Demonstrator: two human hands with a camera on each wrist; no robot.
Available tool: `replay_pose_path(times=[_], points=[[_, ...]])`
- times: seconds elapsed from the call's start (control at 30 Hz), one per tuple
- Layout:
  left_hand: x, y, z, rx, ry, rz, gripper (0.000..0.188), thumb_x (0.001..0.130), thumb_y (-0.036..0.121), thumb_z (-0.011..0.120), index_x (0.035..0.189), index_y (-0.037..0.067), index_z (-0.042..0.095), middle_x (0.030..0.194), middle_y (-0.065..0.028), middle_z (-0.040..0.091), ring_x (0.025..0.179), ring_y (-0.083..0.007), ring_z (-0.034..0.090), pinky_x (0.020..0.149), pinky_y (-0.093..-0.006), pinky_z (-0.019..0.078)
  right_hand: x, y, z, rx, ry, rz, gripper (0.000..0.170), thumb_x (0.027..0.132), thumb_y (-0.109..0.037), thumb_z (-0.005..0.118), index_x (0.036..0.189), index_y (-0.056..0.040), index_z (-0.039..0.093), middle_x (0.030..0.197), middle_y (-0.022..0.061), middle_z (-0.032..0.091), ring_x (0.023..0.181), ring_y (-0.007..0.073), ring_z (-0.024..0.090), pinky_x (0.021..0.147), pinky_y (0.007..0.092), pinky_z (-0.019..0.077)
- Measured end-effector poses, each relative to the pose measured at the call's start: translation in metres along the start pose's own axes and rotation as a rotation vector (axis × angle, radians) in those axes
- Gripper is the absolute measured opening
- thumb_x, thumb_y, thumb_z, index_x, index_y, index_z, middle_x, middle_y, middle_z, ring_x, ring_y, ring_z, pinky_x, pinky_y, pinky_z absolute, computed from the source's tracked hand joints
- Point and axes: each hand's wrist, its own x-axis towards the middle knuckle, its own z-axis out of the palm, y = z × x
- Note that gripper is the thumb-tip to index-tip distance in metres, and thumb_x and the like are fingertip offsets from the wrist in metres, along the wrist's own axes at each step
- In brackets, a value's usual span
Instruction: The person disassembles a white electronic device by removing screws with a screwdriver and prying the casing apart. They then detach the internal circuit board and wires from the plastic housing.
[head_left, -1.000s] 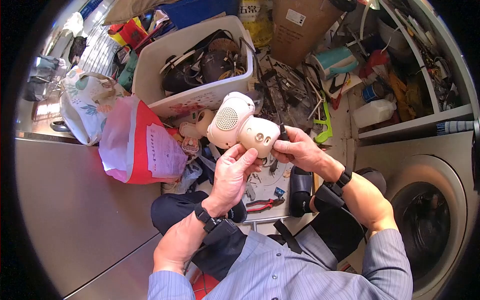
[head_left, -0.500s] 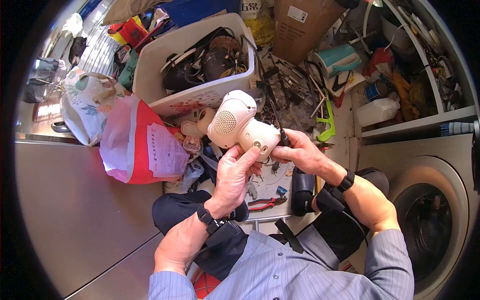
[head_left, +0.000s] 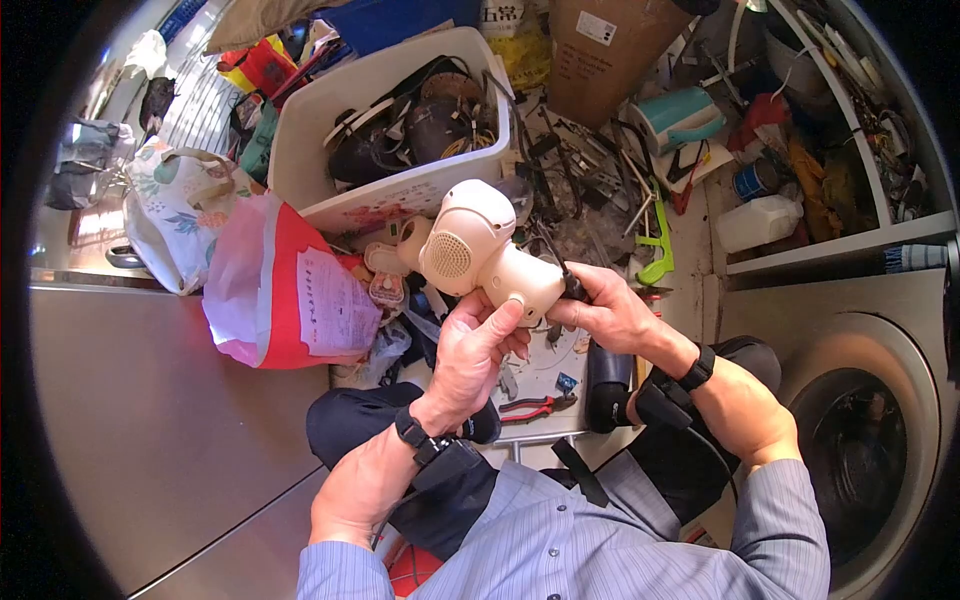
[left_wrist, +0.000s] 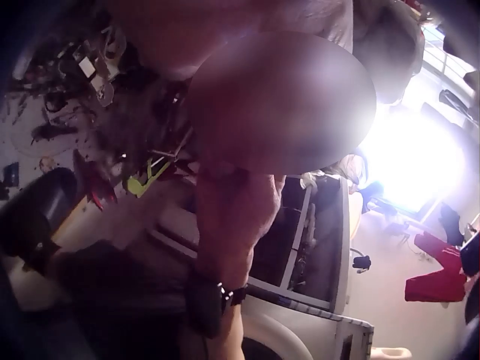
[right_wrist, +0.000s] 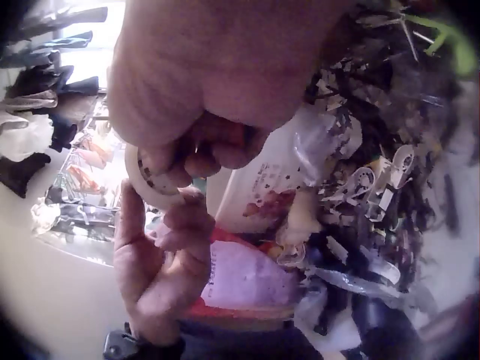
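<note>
A cream plastic device with a dotted round grille is held up in the head view. The left hand grips its lower part from below, thumb on the shell. At the device's right end, the right hand pinches a small black piece, whose exact kind I cannot tell. The right wrist view shows the left hand under the device's pale round edge, with the right hand over it and its fingertips curled close. Much of the left wrist view is dark and blurred.
A white bin of dark items stands beyond the hands, beside a red and white bag. Red-handled pliers lie on the floor before the person. Scattered parts and a green tool lie to the right, near a washing machine.
The device has turned between the hands: its end with the round fitting and slot, facing up earlier, now faces further down and right. Both hands have kept their hold.
</note>
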Motion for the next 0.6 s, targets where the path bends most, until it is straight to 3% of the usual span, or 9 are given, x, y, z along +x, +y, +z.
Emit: replay_pose_path(times=[0.07, 0.17, 0.27, 0.47, 0.57, 0.6], points=[[0.001, 0.002, 0.004, 0.025, 0.025, 0.027, 0.032, 0.100, 0.027, 0.076, 0.119, 0.003, 0.063, 0.099, -0.0041, 0.069, 0.080, -0.0127, 0.066, 0.071, -0.0287, 0.0543, 0.000, 0.001, -0.002, 0.033, -0.019, 0.023, 0.025, 0.095, -0.012, 0.072, 0.118, -0.0028, 0.069, 0.088, -0.0019, 0.064, 0.080, 0.0080, 0.056, 0.072, 0.0288, 0.0488], [0.003, -0.003, 0.003, 0.046, 0.036, 0.055, 0.034, 0.100, 0.029, 0.076, 0.118, 0.003, 0.063, 0.097, -0.0029, 0.068, 0.078, -0.0114, 0.065, 0.069, -0.0274, 0.0539, -0.001, 0.002, 0.000, 0.070, -0.025, 0.059, 0.024, 0.096, -0.012, 0.072, 0.117, -0.0028, 0.069, 0.088, -0.0036, 0.063, 0.079, 0.0073, 0.055, 0.071, 0.0280, 0.0487], [0.001, -0.001, -0.001, 0.154, -0.008, 0.091, 0.040, 0.101, 0.032, 0.074, 0.127, 0.004, 0.062, 0.106, -0.0042, 0.072, 0.079, -0.0127, 0.067, 0.067, -0.0267, 0.0532, -0.005, 0.001, 0.003, 0.015, 0.009, 0.017, 0.022, 0.096, -0.013, 0.071, 0.116, -0.0039, 0.069, 0.087, -0.0039, 0.063, 0.077, 0.0064, 0.055, 0.069, 0.0268, 0.0478], [0.005, -0.007, -0.009, 0.078, -0.007, 0.038, 0.041, 0.100, 0.034, 0.074, 0.128, 0.005, 0.063, 0.106, -0.0040, 0.072, 0.077, -0.0125, 0.066, 0.065, -0.0261, 0.0526, -0.005, 0.011, 0.003, 0.111, -0.011, 0.118, 0.023, 0.098, -0.015, 0.070, 0.117, -0.0029, 0.067, 0.088, -0.0032, 0.064, 0.077, 0.0070, 0.056, 0.068, 0.0270, 0.0486], [0.006, -0.008, -0.010, 0.106, -0.034, 0.043, 0.045, 0.103, 0.041, 0.069, 0.130, 0.006, 0.062, 0.110, -0.0051, 0.072, 0.086, -0.0143, 0.067, 0.072, -0.0312, 0.0551, -0.003, 0.012, 0.004, 0.148, -0.010, 0.070, 0.025, 0.097, -0.015, 0.071, 0.117, -0.0024, 0.067, 0.087, -0.0001, 0.065, 0.076, 0.0081, 0.056, 0.066, 0.0304, 0.0496], [0.007, -0.009, -0.010, 0.107, -0.035, 0.041, 0.045, 0.103, 0.041, 0.069, 0.130, 0.006, 0.062, 0.110, -0.0051, 0.072, 0.086, -0.0143, 0.067, 0.072, -0.0312, 0.0551, -0.003, 0.005, 0.006, 0.021, 0.041, -0.034, 0.022, 0.096, -0.014, 0.072, 0.114, -0.0029, 0.066, 0.085, 0.0031, 0.065, 0.074, 0.0123, 0.059, 0.065, 0.0338, 0.0503]])
